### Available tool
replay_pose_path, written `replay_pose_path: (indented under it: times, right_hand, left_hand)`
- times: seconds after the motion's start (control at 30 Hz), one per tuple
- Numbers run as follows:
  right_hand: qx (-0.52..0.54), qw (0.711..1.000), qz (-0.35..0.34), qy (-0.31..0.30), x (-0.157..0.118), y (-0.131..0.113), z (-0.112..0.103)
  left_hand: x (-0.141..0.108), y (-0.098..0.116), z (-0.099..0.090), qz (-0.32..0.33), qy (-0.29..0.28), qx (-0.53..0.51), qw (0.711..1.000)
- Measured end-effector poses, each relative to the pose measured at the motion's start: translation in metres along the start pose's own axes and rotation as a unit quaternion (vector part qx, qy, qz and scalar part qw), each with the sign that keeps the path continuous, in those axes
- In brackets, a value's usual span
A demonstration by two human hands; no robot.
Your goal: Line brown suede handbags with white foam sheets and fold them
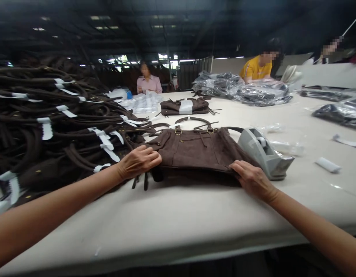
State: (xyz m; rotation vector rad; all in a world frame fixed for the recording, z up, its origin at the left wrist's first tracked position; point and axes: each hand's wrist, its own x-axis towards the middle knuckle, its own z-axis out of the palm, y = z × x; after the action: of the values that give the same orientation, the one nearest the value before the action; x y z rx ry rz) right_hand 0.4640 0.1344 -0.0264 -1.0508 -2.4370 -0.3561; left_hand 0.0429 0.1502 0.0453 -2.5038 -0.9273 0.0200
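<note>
A dark brown handbag (195, 148) lies in front of me, its near edge lifted a little off the table. My left hand (143, 158) is closed on the bag's near left corner. At the near right corner, my right hand (249, 175) pinches the edge, thumb hidden beneath. The bag's looped handles point away from me, with brass-coloured buckles at their base and a zip across the panel. Dark tassels dangle below my left hand. Close to the bag's right side stands a grey tape dispenser (261, 152).
Brown bags with white paper strips on their handles form a tall pile (65, 130) at left. Beyond my bag lies a folded bag (185, 106) with a white band. Plastic-wrapped bags (238, 88) lie farther back on the white table (178, 223). A white roll (328, 164) is at right. Co-workers are behind.
</note>
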Motion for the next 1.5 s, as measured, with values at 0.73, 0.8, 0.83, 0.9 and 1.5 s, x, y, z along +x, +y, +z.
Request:
replay_pose_path:
  times: [0.73, 0.8, 0.83, 0.9, 1.5]
  right_hand:
    - [0.016, 0.999, -0.048, 0.008, -0.002, -0.018, 0.004]
    - [0.033, 0.999, -0.014, -0.02, -0.003, -0.026, -0.003]
    - [0.042, 0.999, 0.006, -0.028, -0.003, -0.029, -0.006]
    - [0.055, 0.997, 0.038, -0.03, -0.005, -0.031, -0.011]
    - [-0.14, 0.978, -0.149, 0.047, -0.026, -0.029, -0.051]
  left_hand:
    - [-0.027, 0.015, 0.036, -0.013, 0.099, 0.085, 0.991]
    - [-0.021, 0.012, 0.037, -0.011, 0.112, 0.098, 0.989]
    - [-0.019, 0.009, 0.035, -0.001, 0.121, 0.099, 0.988]
    - [-0.015, 0.0, 0.026, 0.019, 0.134, 0.079, 0.988]
    - [-0.056, 0.019, -0.018, 0.002, 0.155, -0.03, 0.988]
